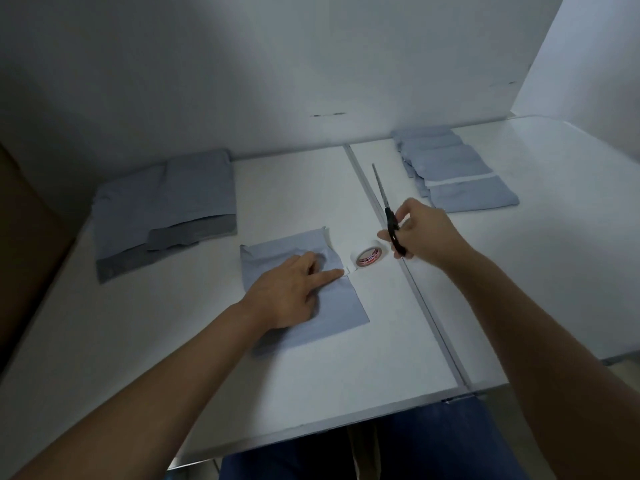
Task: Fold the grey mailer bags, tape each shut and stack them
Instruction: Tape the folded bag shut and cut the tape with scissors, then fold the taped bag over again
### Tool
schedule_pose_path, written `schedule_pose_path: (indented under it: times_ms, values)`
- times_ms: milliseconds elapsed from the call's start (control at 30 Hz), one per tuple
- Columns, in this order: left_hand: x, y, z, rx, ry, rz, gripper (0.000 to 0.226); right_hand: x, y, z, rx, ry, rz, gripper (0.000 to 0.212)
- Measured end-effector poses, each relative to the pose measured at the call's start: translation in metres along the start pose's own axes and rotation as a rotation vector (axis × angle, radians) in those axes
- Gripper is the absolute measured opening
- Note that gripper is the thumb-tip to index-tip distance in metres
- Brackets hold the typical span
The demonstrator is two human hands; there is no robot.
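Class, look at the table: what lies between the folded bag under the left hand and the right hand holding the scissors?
In the head view, the tape roll lies there, a strip of tape running to the folded bag.

The left hand (289, 292) lies palm down, forefinger stretched straight toward the counter's right edge, forearm reaching in from the near-left corner. The right hand (420, 233) is raised, fingers curled in a grip, forearm entering from the near-right corner.

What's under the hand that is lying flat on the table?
Under the left hand lies a folded grey mailer bag on the white table. Its forefinger presses a strip of white tape. The palm hides the fold itself.
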State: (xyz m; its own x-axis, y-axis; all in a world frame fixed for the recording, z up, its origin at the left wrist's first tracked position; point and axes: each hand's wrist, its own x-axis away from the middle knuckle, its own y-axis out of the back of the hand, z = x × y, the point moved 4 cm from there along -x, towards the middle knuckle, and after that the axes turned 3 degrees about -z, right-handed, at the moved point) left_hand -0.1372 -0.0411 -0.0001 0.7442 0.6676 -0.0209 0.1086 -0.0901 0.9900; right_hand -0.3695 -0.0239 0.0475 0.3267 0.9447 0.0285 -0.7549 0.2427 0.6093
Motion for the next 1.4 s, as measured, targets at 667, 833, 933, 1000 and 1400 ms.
schedule_pose_path:
  times_ms: [667, 833, 933, 1000, 1400]
  values:
    - [-0.001, 0.0, -0.002, -0.044, -0.009, 0.012, 0.063, -0.071, -0.024, 0.0, 0.387, -0.032, 0.3, 0.041]
    - [0.002, -0.005, -0.001, -0.048, -0.031, -0.061, 0.06, 0.014, -0.03, 0.026, -0.118, 0.346, -0.287, 0.022]
    - [0.005, -0.007, -0.003, -0.046, -0.066, -0.124, 0.054, 0.077, -0.088, 0.017, 0.043, 0.488, -0.081, 0.026]
    - [0.008, -0.008, -0.004, -0.052, -0.073, -0.173, 0.052, 0.09, -0.115, -0.001, 0.257, 0.495, -0.069, 0.039]
    - [0.06, -0.017, 0.006, -0.001, 0.149, -0.287, 0.046, 0.094, -0.135, -0.011, 0.685, 0.413, -0.118, 0.058]
